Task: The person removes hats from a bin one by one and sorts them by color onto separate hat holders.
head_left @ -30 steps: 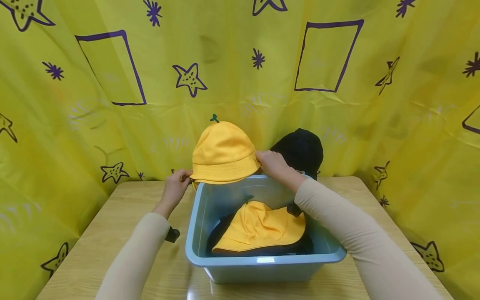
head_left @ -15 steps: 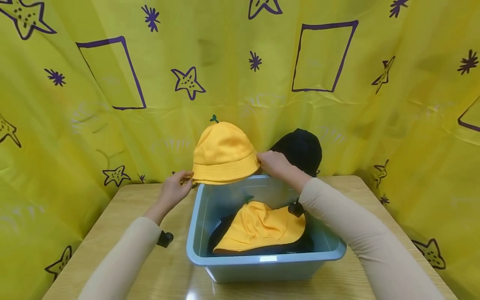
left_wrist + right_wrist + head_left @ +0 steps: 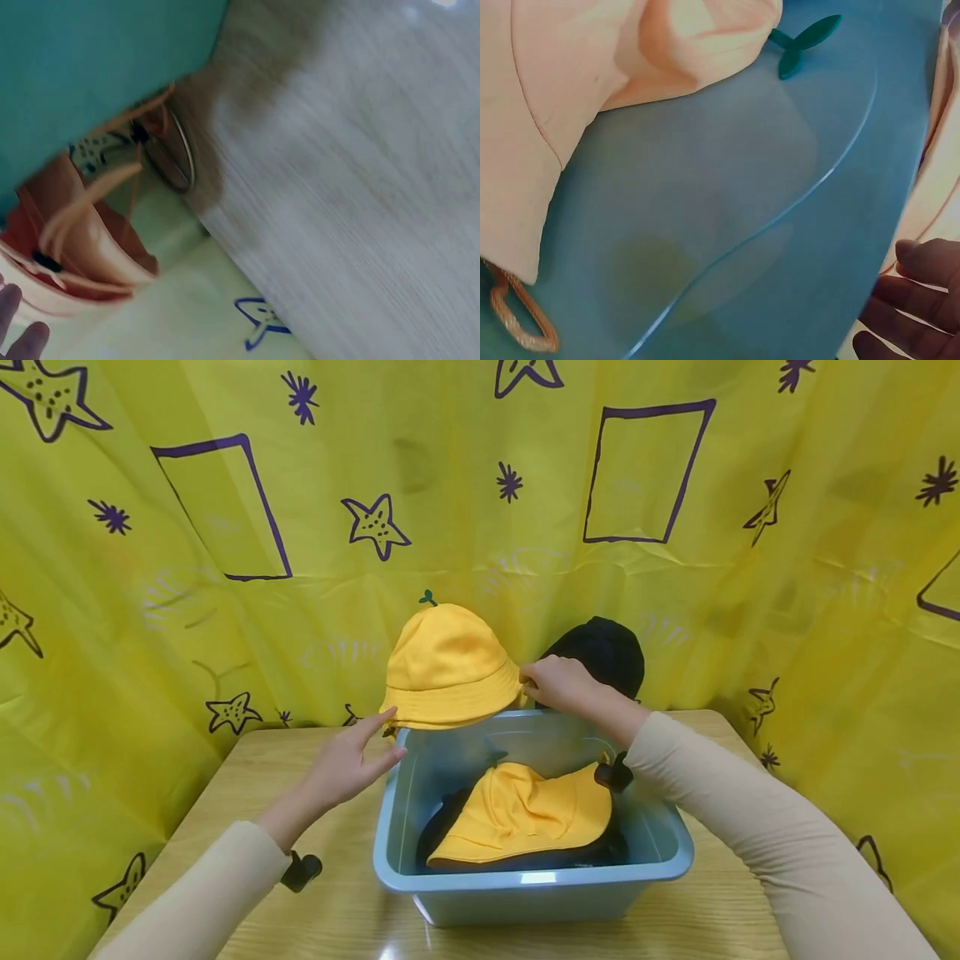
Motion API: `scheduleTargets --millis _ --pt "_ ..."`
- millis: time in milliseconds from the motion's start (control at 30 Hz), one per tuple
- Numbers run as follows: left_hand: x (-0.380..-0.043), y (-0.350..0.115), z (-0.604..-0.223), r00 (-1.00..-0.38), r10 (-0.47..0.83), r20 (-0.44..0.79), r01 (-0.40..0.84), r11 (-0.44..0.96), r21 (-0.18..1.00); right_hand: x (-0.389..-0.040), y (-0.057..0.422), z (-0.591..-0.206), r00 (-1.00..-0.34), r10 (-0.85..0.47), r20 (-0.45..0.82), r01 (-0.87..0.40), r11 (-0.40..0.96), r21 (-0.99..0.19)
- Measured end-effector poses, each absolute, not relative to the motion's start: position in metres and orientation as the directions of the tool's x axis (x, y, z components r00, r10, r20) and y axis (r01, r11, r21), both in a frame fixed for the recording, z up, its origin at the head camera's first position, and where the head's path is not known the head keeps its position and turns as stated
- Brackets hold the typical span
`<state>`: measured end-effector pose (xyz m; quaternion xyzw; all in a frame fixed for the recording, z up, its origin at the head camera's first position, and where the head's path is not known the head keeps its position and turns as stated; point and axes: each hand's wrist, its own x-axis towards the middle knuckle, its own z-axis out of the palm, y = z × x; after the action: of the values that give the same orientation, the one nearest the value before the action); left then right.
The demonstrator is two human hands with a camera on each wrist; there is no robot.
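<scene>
A yellow bucket hat (image 3: 450, 668) with a green sprout on top sits behind the blue bin's far left corner; what bears it is mostly hidden. My left hand (image 3: 345, 764) has fingers extended, forefinger at the brim's left edge and thumb apart. At the brim's right edge is my right hand (image 3: 562, 681), its fingers loosely bent; the right wrist view shows them beside the brim without a visible pinch. The left wrist view looks into a hat's underside (image 3: 97, 232), with a cord and a black toggle. A second yellow hat (image 3: 532, 814) lies in the blue bin (image 3: 525, 882) over dark items.
A black hat (image 3: 600, 656) stands behind the bin at the right, partly covered by my right hand. A thin metal ring (image 3: 184, 150) shows at the table's far edge. The wooden table (image 3: 330, 893) backs onto a yellow curtain (image 3: 450, 468) with purple drawings.
My left hand has drawn back and its fingers have spread from a pinch on the brim. My right hand has shifted slightly right, off the brim edge. The hat has stayed in place.
</scene>
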<state>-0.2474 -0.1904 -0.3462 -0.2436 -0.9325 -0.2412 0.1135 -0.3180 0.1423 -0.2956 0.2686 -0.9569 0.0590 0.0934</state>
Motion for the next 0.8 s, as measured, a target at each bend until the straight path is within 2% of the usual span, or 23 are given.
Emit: scheduleTargets --millis 367,467,600,800 --pt "-0.208 -0.173 -0.345 -0.777 0.547 0.31 0.628 0.703 0.334 -0.297 0.141 -0.286 -0.79 -0.586 0.181 -0.601 0.798 -0.042" --pt "-0.196 -0.171 -0.348 -0.762 0.576 0.294 0.647 0.688 0.329 -0.289 0.136 -0.285 -0.738 -0.649 0.185 -0.664 0.747 -0.028" --pt "-0.183 -0.169 -0.351 -0.751 0.596 0.283 0.66 0.686 0.306 -0.281 0.127 -0.288 -0.633 -0.752 0.183 -0.765 0.644 0.001" --pt "-0.168 -0.165 -0.352 -0.712 0.646 0.274 0.701 0.674 0.232 -0.275 0.111 -0.301 -0.498 -0.862 0.094 -0.866 0.499 -0.007"
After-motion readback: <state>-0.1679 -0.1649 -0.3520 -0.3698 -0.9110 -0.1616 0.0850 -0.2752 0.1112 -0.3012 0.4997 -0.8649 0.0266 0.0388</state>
